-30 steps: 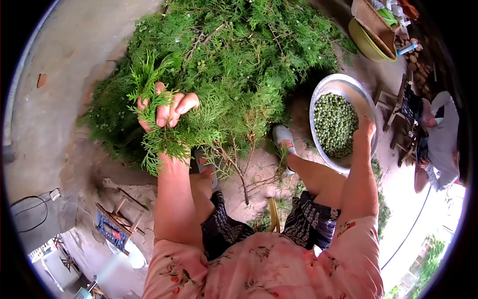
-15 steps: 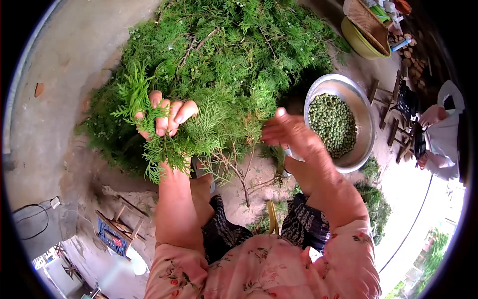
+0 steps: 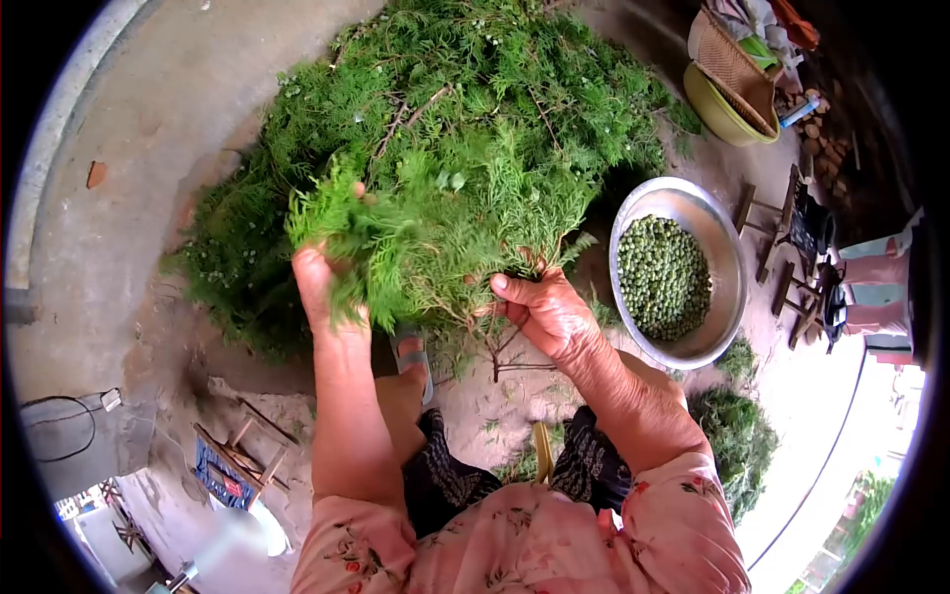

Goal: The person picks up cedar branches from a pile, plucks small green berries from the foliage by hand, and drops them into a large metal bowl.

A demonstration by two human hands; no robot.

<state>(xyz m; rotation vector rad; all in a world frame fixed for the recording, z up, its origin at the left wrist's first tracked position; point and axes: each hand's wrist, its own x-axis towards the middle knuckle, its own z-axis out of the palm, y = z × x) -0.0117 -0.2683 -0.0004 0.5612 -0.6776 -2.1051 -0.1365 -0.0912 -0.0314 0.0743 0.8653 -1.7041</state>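
Note:
A leafy evergreen branch [image 3: 460,243] with flat, fern-like green sprays is held up over my lap. My left hand [image 3: 319,282] is closed around its leafy left end, with most fingers hidden by foliage and some blur. My right hand [image 3: 554,312] pinches the twigs on the branch's right side, thumb on top. A bare woody stem pokes out below, between the hands. Right of my right hand stands a metal basin [image 3: 730,297] holding many small round green cones [image 3: 661,277].
A large heap of cut evergreen branches [image 3: 554,99] lies ahead. A yellow-green tub [image 3: 717,109] with a wicker basket [image 3: 732,64] is at upper right. Wooden stools [image 3: 792,213] stand beyond the basin, near another person [image 3: 876,287]. Loose sprigs [image 3: 732,436] lie at lower right.
My right hand, earlier open beside the branch, has closed on its twigs. The branch has been raised and shifted right. The person at far right has changed position.

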